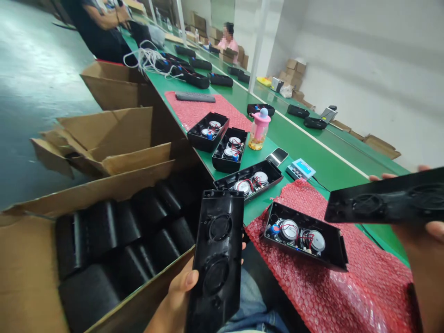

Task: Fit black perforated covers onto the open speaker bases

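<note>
My left hand (178,296) grips a black plastic speaker panel (218,252) with two round rings, tilted upright over my lap. At the right edge, my right hand (425,249) is closed around a second black panel (395,196), also with two round rings. Between them, an open speaker housing (333,247) lies on red bubble wrap (360,282), showing two silver drivers, red wires and a blue part. Just beyond the left panel, another open housing (272,175) sits at the table edge. Two more, a nearer housing (225,163) and a farther housing (199,134), stand behind it.
A cardboard box (27,259) full of black casings stands at left, another opened box (118,127) behind it. On the green table (312,159) are a phone (277,156), a small meter (301,169), a pink-topped bottle (258,132) and white cables (147,59). Co-workers are farther back.
</note>
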A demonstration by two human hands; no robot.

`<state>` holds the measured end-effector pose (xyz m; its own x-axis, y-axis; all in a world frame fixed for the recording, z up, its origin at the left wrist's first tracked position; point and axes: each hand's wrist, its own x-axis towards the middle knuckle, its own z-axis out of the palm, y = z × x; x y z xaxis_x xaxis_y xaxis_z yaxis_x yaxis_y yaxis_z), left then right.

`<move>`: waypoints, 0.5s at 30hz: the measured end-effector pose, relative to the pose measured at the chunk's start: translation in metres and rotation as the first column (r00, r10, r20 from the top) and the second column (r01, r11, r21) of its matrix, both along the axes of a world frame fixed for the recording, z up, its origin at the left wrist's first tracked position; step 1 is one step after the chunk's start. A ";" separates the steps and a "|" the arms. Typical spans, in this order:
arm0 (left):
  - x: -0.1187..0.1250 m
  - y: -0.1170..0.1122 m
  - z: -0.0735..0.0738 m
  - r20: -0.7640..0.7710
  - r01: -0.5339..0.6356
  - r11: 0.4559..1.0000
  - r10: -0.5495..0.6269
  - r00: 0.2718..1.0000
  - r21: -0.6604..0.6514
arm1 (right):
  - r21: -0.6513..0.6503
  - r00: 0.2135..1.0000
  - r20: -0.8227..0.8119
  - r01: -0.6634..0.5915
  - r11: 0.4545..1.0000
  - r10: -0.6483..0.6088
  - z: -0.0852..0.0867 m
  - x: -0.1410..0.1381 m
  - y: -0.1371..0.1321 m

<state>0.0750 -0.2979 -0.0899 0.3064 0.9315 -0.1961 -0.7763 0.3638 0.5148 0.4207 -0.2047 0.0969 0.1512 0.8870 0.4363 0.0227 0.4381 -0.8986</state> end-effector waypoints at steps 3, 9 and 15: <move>0.004 0.003 -0.001 -0.009 -0.046 0.999 0.045 0.999 -0.008 | -0.173 0.962 -0.157 0.196 0.965 -0.223 -0.002 -0.005 -0.002; 0.014 0.005 -0.008 0.016 -0.012 0.998 0.011 1.000 0.065 | -0.552 0.841 -0.369 0.143 0.822 -0.395 -0.057 -0.036 -0.018; 0.025 0.004 -0.001 0.035 -0.006 0.993 0.002 0.999 0.115 | -0.654 0.839 -0.412 -0.001 0.757 -0.355 -0.100 -0.041 -0.033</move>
<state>0.0997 -0.2944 -0.0904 0.3078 0.9483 -0.0772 -0.7955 0.3010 0.5259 0.3798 -0.2381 -0.0027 0.3628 0.8572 -0.3655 -0.4702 -0.1703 -0.8660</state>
